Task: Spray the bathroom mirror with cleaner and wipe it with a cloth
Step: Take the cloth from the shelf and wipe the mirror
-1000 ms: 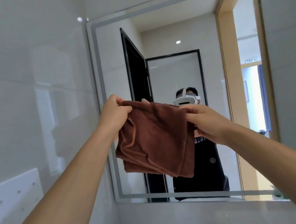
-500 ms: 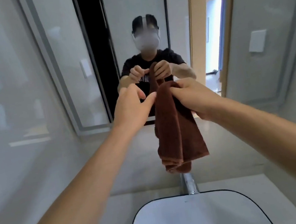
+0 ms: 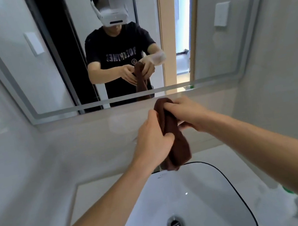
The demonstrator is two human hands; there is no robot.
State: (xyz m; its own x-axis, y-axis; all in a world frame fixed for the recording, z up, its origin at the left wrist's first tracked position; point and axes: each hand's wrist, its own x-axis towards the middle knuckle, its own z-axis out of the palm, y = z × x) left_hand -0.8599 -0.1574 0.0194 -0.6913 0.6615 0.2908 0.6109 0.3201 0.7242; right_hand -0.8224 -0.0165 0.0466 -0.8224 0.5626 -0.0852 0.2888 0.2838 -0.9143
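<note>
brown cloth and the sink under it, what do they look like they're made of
The brown cloth looks like soft terry or microfibre: matte, fuzzy, bunching into thick folds between both hands. The sink looks like glazed white ceramic, smooth and glossy with small light glints, though coated resin can't be ruled out.

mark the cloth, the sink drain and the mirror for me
cloth (image 3: 175, 138), head view: middle of the twisted brown bundle between both hands.
sink drain (image 3: 175, 225), head view: centre of the metal plug in the basin.
mirror (image 3: 18, 55), head view: glass left of the reflected person.
</note>
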